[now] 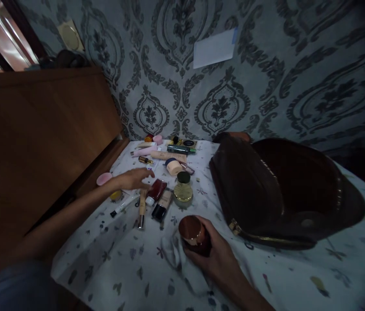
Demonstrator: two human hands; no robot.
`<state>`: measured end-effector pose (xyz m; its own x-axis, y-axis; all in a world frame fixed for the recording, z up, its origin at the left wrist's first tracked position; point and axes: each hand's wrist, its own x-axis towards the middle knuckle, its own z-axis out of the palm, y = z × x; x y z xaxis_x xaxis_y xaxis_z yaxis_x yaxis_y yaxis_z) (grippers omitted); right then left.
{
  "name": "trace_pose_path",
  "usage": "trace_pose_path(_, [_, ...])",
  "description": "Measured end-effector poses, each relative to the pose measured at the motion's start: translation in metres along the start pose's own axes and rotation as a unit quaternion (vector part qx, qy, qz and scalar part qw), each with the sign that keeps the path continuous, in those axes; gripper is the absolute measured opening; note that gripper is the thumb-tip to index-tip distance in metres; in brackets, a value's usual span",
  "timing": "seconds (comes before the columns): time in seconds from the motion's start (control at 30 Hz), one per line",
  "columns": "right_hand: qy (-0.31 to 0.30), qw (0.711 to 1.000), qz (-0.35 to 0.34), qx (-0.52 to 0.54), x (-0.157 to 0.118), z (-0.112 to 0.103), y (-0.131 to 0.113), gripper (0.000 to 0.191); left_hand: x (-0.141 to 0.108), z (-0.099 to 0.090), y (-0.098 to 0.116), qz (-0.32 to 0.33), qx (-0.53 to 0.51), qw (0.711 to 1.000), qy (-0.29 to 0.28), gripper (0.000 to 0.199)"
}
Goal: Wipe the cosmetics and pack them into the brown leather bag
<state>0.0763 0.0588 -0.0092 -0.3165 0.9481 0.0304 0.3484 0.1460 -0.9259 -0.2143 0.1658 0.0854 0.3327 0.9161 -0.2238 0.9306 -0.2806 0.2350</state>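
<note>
My right hand (219,250) is wrapped round a dark red-brown jar (191,229) with a shiny lid, near the front of the patterned cloth. A pale crumpled cloth (177,259) lies beneath and beside that jar. Over the left side of the spread-out cosmetics, my left hand (135,178) hovers with its fingers stretched out and nothing in them. Closest to its fingertips lies a dark red bottle (157,190) with a white cap. Around it are a foundation bottle (163,205) with a black cap, a slim beige tube (142,209) and a gold-lidded jar (183,194).
An open brown leather bag (250,190) stands on the right. Further back lie a long beige tube (168,156), a dark green bottle (181,149) and a cream jar (173,166). A wooden cabinet (46,129) borders the left; a patterned wall (182,99) rises behind.
</note>
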Motion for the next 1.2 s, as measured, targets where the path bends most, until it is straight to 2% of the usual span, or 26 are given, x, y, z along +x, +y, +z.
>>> trace_pose_path(0.1, [0.000, 1.000, -0.007, 0.005, 0.000, 0.001, 0.003, 0.057, -0.034, 0.016, 0.028, -0.006, -0.018, 1.000, -0.020, 0.047])
trace_pose_path(0.2, [0.004, 1.000, -0.009, 0.007, 0.000, 0.003, 0.006, 0.060, -0.059, 0.030, 0.041, -0.018, -0.034, 0.999, 0.020, 0.042])
trace_pose_path(0.37, [0.009, 1.000, -0.014, 0.008, -0.001, 0.001, 0.005, 0.061, -0.078, 0.055, 0.041, -0.030, -0.046, 0.990, 0.130, 0.022])
trace_pose_path(0.53, [0.004, 1.000, -0.027, 0.009, -0.001, 0.001, 0.007, 0.058, -0.089, 0.093, 0.040, -0.040, -0.056, 0.974, 0.216, 0.031])
trace_pose_path(0.63, [0.010, 1.000, -0.023, 0.010, 0.000, 0.003, 0.009, 0.058, -0.099, 0.108, 0.042, -0.081, -0.038, 0.965, 0.247, 0.040])
trace_pose_path(0.77, [0.016, 0.999, -0.032, 0.006, 0.000, 0.005, 0.011, 0.058, -0.118, 0.112, 0.045, -0.159, -0.060, 0.957, 0.235, 0.045])
trace_pose_path(0.9, [0.009, 0.999, -0.032, -0.012, 0.000, 0.005, 0.012, 0.059, -0.131, 0.113, 0.046, -0.180, -0.042, 0.954, 0.236, 0.045])
trace_pose_path(1.03, [0.007, 0.999, -0.039, -0.018, 0.001, 0.004, 0.012, 0.060, -0.134, 0.118, 0.047, -0.164, -0.010, 0.954, 0.251, 0.042])
trace_pose_path(1.2, [0.010, 0.998, -0.051, -0.018, 0.003, 0.005, 0.015, 0.059, -0.130, 0.123, 0.057, -0.113, -0.033, 0.966, 0.228, 0.046])
